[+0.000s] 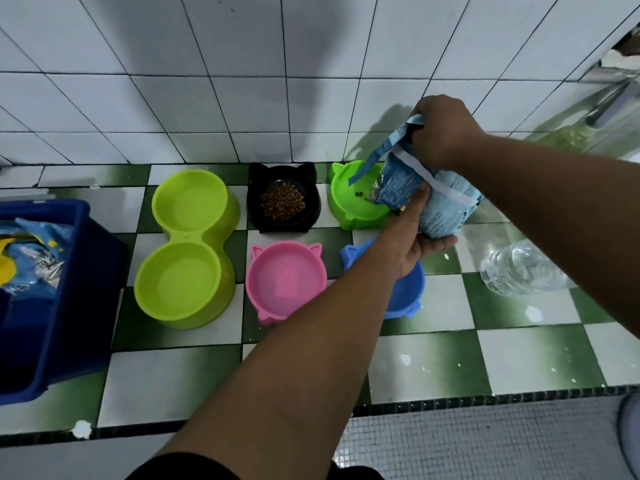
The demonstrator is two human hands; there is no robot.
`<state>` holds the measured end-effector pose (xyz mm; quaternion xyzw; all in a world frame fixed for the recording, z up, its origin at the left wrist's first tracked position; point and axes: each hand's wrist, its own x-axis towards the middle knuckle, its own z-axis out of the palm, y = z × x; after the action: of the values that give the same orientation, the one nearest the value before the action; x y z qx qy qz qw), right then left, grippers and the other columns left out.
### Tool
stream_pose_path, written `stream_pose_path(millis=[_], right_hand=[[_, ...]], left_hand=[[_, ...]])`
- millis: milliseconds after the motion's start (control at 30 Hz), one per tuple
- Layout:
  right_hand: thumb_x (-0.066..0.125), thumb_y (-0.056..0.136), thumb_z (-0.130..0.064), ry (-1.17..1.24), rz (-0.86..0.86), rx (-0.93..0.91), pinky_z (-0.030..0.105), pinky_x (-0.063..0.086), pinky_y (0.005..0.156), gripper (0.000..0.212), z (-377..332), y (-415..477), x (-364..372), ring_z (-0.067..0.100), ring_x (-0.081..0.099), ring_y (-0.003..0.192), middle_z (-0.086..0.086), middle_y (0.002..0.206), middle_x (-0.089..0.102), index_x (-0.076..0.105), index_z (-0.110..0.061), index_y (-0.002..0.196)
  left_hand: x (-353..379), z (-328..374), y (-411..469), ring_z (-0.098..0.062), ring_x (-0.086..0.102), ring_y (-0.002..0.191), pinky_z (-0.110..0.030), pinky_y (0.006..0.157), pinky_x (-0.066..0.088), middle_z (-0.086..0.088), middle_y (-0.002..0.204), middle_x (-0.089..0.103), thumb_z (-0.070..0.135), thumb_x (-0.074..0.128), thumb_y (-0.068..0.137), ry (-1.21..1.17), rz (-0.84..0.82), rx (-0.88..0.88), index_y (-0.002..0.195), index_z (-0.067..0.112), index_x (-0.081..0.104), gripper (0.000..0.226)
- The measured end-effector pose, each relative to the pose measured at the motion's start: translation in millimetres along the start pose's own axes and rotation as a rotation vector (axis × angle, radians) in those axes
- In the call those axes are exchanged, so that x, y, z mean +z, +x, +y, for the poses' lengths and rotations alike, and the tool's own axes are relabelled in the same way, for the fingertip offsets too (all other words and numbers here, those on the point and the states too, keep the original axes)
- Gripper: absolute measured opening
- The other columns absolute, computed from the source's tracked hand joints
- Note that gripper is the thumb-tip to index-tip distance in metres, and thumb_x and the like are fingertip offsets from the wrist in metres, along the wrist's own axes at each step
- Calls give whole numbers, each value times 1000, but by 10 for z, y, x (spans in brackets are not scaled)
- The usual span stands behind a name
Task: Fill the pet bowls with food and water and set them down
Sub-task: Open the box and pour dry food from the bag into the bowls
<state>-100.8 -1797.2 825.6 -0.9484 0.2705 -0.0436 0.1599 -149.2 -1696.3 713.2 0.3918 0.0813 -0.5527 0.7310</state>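
Note:
Both my hands hold a pale blue food bag [440,202] tilted over the green cat-eared bowl [346,199], where a few kibbles lie. My left hand [412,237] supports the bag from below. My right hand [440,133] grips its top. The black cat-eared bowl [304,216] holds kibble. A pink bowl [285,282] and a lime double bowl [188,247] look empty. A blue bowl [405,292] is partly hidden under my left arm.
A dark blue bin [65,306] with food bags stands at the left. A clear water bottle [516,268] lies at the right, partly under my right arm. White tiled wall rises behind the bowls; the checkered floor ends at a black-trimmed edge near me.

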Motion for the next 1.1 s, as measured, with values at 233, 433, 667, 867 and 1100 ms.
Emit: stream_pose_path(millis=[233,433,667,867,1100], right_hand=[[56,90,-10,-9,13,-12,28,38,75,22,13,-11,7,35,57,107,20,116,62,63,2,107],[57,90,-10,-24,11,-34,34,42,78,25,8,-37,-22,37,56,108,22,117,61,62,5,109],[60,89,-14,-9,23,-29,30,39,76,23,24,-10,-44,36,57,107,20,115,62,64,1,106],[61,89,-14,-34,8,-28,28,36,73,23,38,-45,-47,35,57,106,20,115,62,64,1,107],[61,91,-17,-24,28,-11,28,33,71,22,68,-95,-88,36,57,106,20,116,61,62,0,106]], left_hand=[[9,9,17,-39,70,100,-39,62,65,-23,136,60,59,68,88,16,15,-11,141,9,51,75],[69,15,-5,-38,70,101,-39,62,65,-22,137,59,62,70,80,2,16,-11,140,9,51,83],[101,54,-2,-36,71,92,-37,60,64,-23,134,62,68,71,62,68,22,-6,138,8,53,99],[67,42,-3,-33,72,86,-38,64,65,-22,128,65,61,60,92,115,18,-22,136,9,55,68],[76,67,-40,-35,70,97,-36,57,64,-21,132,64,66,67,76,141,48,0,139,9,55,86]])
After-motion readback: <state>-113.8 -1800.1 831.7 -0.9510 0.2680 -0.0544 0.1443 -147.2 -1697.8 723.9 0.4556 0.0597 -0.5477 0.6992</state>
